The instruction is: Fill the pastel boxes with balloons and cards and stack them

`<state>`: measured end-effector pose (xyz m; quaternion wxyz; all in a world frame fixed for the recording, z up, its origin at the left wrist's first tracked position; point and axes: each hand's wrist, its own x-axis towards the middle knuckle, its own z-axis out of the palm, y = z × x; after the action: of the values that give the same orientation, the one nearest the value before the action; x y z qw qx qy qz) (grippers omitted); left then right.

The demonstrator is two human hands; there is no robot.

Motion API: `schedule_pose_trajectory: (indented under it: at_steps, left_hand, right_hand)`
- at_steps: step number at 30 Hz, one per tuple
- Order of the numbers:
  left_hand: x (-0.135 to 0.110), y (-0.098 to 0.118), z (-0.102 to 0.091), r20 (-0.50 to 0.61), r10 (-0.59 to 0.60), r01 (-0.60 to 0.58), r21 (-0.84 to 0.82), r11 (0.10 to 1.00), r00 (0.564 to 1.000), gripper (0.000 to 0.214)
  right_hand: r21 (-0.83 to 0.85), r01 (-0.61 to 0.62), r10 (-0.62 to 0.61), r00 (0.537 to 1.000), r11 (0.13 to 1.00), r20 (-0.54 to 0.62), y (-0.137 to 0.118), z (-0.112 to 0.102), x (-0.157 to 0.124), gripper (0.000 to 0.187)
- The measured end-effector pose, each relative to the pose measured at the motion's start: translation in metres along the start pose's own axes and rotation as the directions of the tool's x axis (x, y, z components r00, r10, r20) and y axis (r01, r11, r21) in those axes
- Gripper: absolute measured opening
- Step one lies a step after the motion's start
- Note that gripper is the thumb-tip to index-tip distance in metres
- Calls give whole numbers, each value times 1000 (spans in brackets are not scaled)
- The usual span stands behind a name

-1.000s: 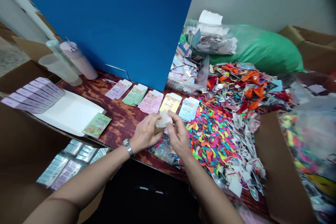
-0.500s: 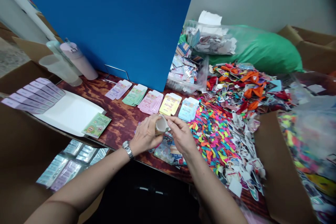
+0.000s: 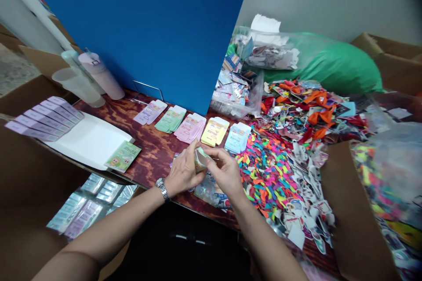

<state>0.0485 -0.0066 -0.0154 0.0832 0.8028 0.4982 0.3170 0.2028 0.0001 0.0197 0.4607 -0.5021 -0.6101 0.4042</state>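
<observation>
Both hands meet over the front of the table around a small paper box (image 3: 199, 163), whose end faces me. My left hand (image 3: 183, 169), with a metal watch at the wrist, wraps round the box from the left. Fingers and thumb of my right hand (image 3: 224, 170) pinch a pale flap at its right upper edge. Behind the hands lie small piles of flat cartons: purple (image 3: 150, 112), green (image 3: 170, 119), pink (image 3: 190, 127), yellow (image 3: 215, 131) and blue (image 3: 238, 137). Under the hands lie printed plastic packets (image 3: 211, 192), partly covered.
At left, a white tray (image 3: 82, 142) holds a row of lilac boxes (image 3: 46, 118) and a green printed box (image 3: 123, 156). Bottles (image 3: 100, 74) stand behind it. Colourful small pieces (image 3: 270, 162) heap at right beside a cardboard flap (image 3: 346, 202). A blue panel (image 3: 148, 30) rises behind.
The box's round opening has narrowed as a pale flap folded across it. My right fingers have moved slightly left, over the box's end.
</observation>
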Motion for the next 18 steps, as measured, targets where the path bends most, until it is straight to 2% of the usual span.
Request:
schedule_pose_trajectory:
  at_steps: [5, 11, 15, 17, 18]
  left_hand:
    - [2, 4, -6, 109, -27, 10, 152, 988, 994, 95]
    - [8, 11, -13, 142, -75, 31, 292, 956, 987, 98]
    - [10, 16, -13, 148, -67, 17, 317, 948, 987, 88]
    - [11, 16, -15, 169, -63, 6, 316, 949, 984, 86]
    - [11, 15, -18, 176, -44, -12, 307, 951, 983, 86]
  right_hand:
    - [-204, 223, -224, 974, 953, 18, -2, 5, -9, 25]
    - [-209, 214, -235, 969, 954, -82, 13, 19, -29, 43]
    - [-299, 350, -383, 922, 888, -58, 21, 28, -40, 51]
    - [-276, 349, -370, 928, 896, -29, 23, 27, -39, 50]
    - [-235, 312, -325, 945, 921, -19, 24, 25, -35, 47]
